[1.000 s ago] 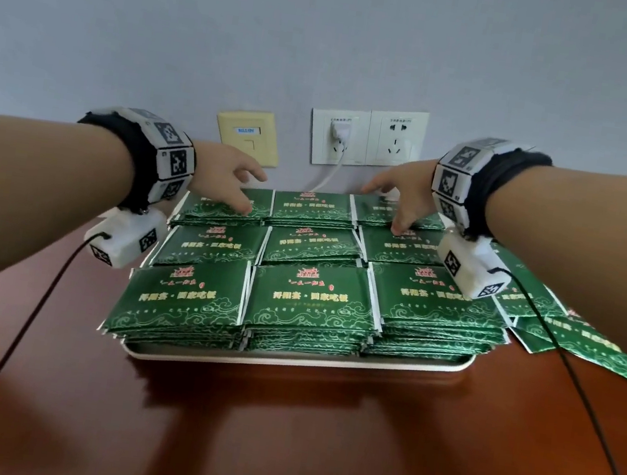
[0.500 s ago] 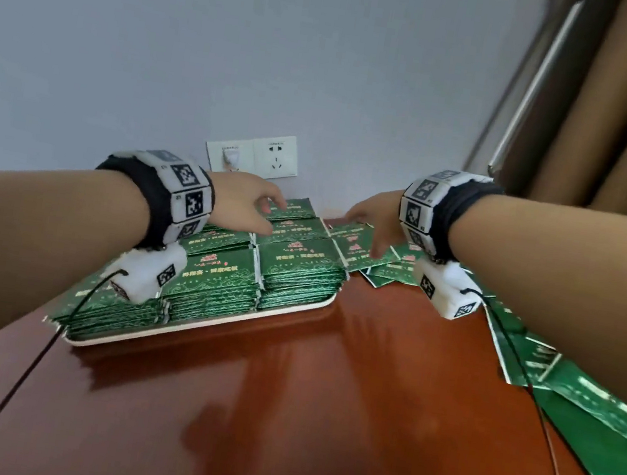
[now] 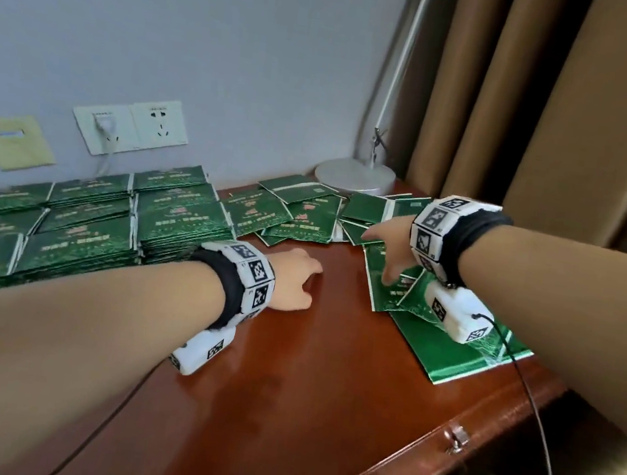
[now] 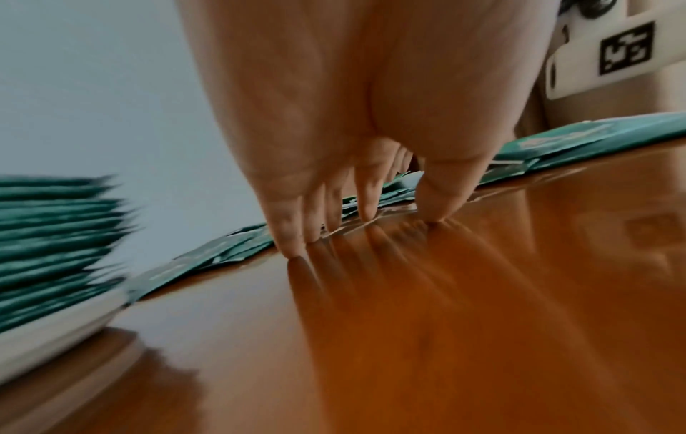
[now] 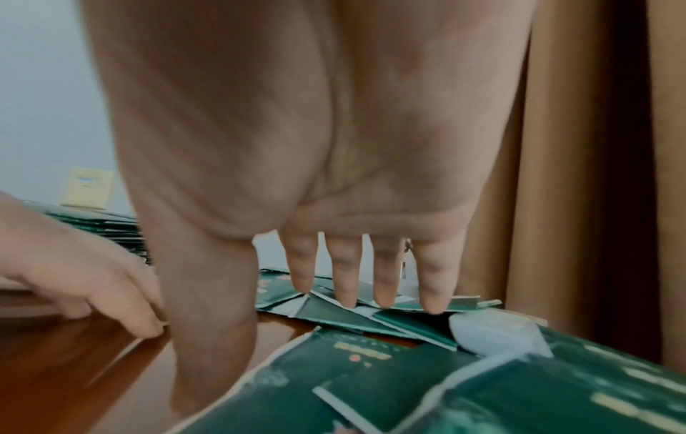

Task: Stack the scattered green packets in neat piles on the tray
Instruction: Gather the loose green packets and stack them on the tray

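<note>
On the glossy reddish-brown wooden worktop we see our left hand open, fingertips touching bare wood. Our right hand, fingers spread, reaches over scattered green foil packets. Neat piles fill the white tray farther left.

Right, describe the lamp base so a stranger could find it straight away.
Start at the brown curtains on the right and follow them down to the back corner of the wooden desk. There, just behind the loose green packets, sits the lamp base. It is the only round, flat, silver thing on the desk, with a thin metal stem rising from it.
</note>
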Action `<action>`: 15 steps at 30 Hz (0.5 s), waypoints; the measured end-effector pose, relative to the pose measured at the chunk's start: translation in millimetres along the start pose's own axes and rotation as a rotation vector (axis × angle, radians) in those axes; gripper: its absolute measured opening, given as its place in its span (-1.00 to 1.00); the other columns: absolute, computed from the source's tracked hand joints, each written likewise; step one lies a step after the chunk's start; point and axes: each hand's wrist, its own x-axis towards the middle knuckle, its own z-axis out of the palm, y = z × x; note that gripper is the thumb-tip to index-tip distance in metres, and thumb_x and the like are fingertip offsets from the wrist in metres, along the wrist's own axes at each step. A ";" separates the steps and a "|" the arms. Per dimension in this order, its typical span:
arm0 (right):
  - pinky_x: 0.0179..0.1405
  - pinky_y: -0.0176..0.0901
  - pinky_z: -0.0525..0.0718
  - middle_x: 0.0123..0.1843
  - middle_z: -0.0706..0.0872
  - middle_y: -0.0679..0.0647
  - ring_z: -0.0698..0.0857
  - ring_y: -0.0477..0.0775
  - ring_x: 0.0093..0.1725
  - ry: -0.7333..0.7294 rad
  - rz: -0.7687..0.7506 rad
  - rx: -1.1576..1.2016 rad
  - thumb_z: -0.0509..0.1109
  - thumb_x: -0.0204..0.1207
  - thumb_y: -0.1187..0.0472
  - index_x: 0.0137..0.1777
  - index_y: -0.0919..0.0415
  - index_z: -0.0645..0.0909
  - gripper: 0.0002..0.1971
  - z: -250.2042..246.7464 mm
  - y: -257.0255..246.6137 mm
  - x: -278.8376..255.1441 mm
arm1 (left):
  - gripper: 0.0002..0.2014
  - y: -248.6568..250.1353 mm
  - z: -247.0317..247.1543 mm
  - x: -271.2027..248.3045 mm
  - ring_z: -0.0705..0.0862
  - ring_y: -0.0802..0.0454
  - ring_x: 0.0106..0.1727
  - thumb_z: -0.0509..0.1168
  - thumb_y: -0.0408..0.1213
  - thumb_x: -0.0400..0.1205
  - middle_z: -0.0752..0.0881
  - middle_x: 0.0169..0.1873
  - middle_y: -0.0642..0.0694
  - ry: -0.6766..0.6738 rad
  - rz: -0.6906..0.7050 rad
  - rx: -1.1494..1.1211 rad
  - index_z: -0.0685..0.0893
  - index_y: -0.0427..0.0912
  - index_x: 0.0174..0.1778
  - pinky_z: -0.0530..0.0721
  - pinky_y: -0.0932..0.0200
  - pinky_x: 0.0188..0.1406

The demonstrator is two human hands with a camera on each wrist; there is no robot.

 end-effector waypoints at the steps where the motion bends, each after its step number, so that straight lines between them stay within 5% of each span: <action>1: 0.41 -0.02 0.49 0.58 0.38 0.13 0.44 0.15 0.50 -0.009 0.025 -0.002 0.56 0.40 0.05 0.67 0.16 0.11 -0.08 2.8 4.8 -3.2 | -0.38 6.4 -0.9 0.8 0.52 -0.10 0.39 0.24 -0.16 0.63 0.25 0.57 -0.11 0.002 0.029 -0.012 0.24 -0.04 0.64 0.54 0.05 0.36; 8: 0.41 0.03 0.50 0.54 0.42 0.12 0.48 0.16 0.45 -0.012 0.139 0.111 0.60 0.26 -0.16 0.65 0.17 0.16 0.04 32.6 26.9 -24.8 | -0.28 63.4 -3.4 4.7 0.12 0.01 0.66 0.19 -0.31 0.61 0.01 0.69 0.02 -0.045 0.283 0.024 0.08 0.09 0.69 0.20 0.15 0.57; 11: 0.38 0.03 0.49 0.51 0.44 0.12 0.47 0.18 0.43 0.044 0.172 0.131 0.57 0.17 -0.32 0.64 0.11 0.16 0.11 41.2 29.2 -40.4 | -0.31 70.9 -1.2 2.4 0.08 0.01 0.67 0.16 -0.31 0.64 0.03 0.69 -0.01 -0.042 0.307 0.076 0.09 0.05 0.69 0.12 0.16 0.59; 15: 0.33 0.02 0.48 0.50 0.46 0.21 0.51 0.22 0.40 0.002 0.286 0.160 0.49 0.19 -0.41 0.64 0.29 0.11 0.18 47.9 31.1 -58.8 | -0.33 69.5 -2.7 -5.7 0.12 0.02 0.66 0.16 -0.31 0.66 0.03 0.69 -0.01 -0.056 0.290 0.094 0.10 0.01 0.69 0.15 0.22 0.55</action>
